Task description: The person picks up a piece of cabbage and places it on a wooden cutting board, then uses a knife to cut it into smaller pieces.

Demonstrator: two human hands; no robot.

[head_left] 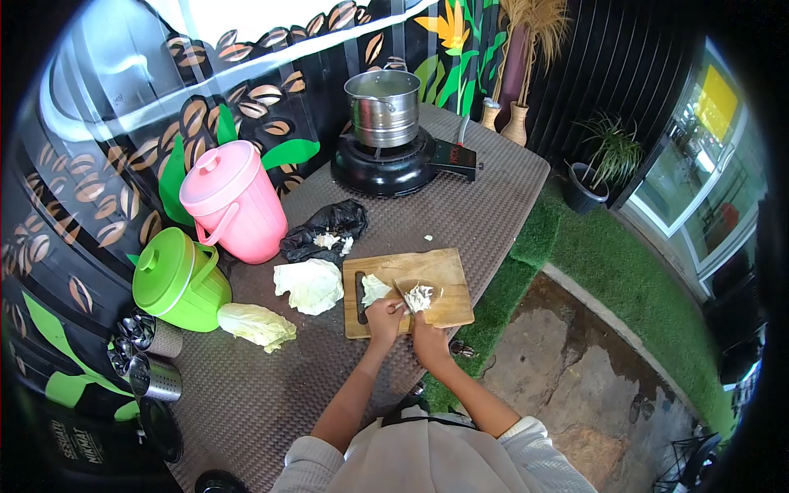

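A wooden cutting board [452, 271] lies on the brown woven-textured table. My left hand [384, 320] is on its lower part, with curled fingers pressing on a pale cabbage piece [376, 287]. Beside it my right hand [430, 341] is closed around a knife [402, 292]; the handle is mostly hidden in the hand. The blade points away from me, between the cabbage piece and a small heap of white shreds [419, 297]. Left of the board lie a large cabbage leaf [309, 286] and a longer cabbage portion [256, 326].
A steel pot [384, 111] stands on a black portable stove [386, 171] at the table's far end. Along the wall are a pink lidded jug [238, 201], a green one [177, 279] and metal containers [154, 378]. A black plastic bag [337, 222] holds scraps.
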